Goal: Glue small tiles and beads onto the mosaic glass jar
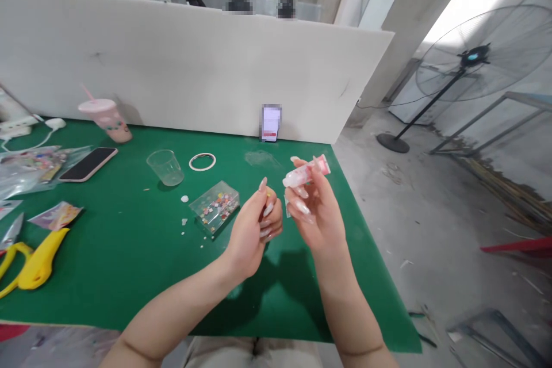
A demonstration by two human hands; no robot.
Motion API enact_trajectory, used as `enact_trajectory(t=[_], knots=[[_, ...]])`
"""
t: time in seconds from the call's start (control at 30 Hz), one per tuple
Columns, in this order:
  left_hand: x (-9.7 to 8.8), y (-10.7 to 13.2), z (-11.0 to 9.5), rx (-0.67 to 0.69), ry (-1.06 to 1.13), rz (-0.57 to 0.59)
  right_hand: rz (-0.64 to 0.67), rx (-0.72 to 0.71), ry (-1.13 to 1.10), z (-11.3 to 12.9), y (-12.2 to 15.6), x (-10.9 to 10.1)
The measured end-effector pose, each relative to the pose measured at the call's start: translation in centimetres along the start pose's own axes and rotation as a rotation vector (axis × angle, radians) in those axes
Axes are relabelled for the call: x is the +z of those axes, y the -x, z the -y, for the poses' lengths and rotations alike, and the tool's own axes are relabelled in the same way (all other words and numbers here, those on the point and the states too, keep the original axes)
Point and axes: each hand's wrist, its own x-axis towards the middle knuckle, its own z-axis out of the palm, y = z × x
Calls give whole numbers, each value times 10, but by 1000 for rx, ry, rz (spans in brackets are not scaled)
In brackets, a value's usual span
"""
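Over the table's right part, my right hand (pixel 321 213) grips a small pink-and-white squeeze tube (pixel 296 177) between thumb and fingers, its pale end pointing left. A thin whitish piece shows beside those fingers, too small to name. Just left of the tube, my left hand (pixel 250 230) is closed with the thumb up; a bit of yellow shows at its fingertips, but what it holds is hidden. Nearest to that hand, a transparent plastic box (pixel 215 207) contains many small coloured beads or charms. White crumbs lie along its left side.
Behind the box are a transparent cup (pixel 166 168) and a white ring (pixel 202 162). A lit phone (pixel 271 122) leans against the white partition (pixel 194 69). Leftward lie a dark phone (pixel 89 164), yellow-handled scissors (pixel 41 261), bagged pieces (pixel 34 167) and a pink tumbler (pixel 106 119).
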Motion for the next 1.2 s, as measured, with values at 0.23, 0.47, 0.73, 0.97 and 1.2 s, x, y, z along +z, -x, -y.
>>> enact_trajectory(t=[0.23,0.47,0.73,0.97,1.2], knots=[[11,-9,1,61,66,-42,-34,-220,175,-2,1,0],[12,-13,0,45,100,-61,56,-269,340,-4,1,-14],[11,-6,0,-61,135,69,-37,-322,377,-4,8,-6],[8,-1,2,55,-12,186,-171,-319,388,-1,21,5],[3,0,7,67,-41,258,-171,-360,359,-1,26,6]])
